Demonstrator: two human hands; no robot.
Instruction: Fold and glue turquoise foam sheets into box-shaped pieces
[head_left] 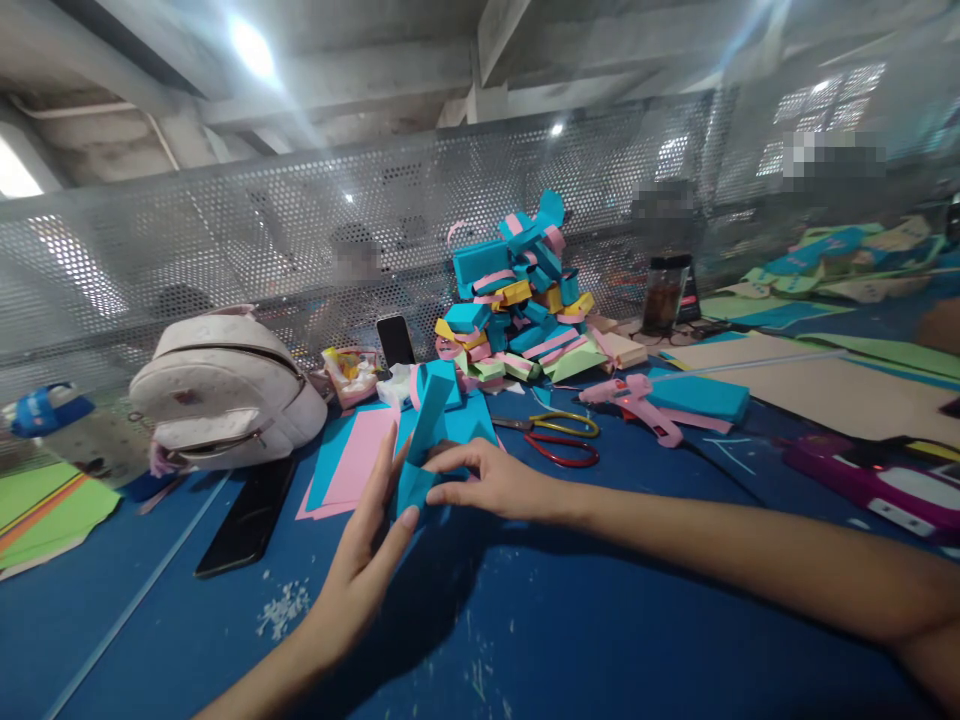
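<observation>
A folded piece of blue paper (430, 418) is held above the table between both my hands. My left hand (373, 530) grips it from the left, thumb at its lower edge and fingers behind it. With thumb and fingertips, my right hand (487, 480) pinches its right side. Flat blue and pink paper sheets (356, 455) lie just behind my hands. To the right of them rest scissors (561, 440) with one yellow and one red handle. Farther back rises a pile of folded blue, pink and yellow paper pieces (517, 300).
A pink glue gun (634, 400) lies right of the scissors, near a purple power strip (870, 490). On the left are a white backpack (225, 395), a black phone (249, 520) and a bottle (90, 440). A perforated metal screen (300, 220) stands behind the table.
</observation>
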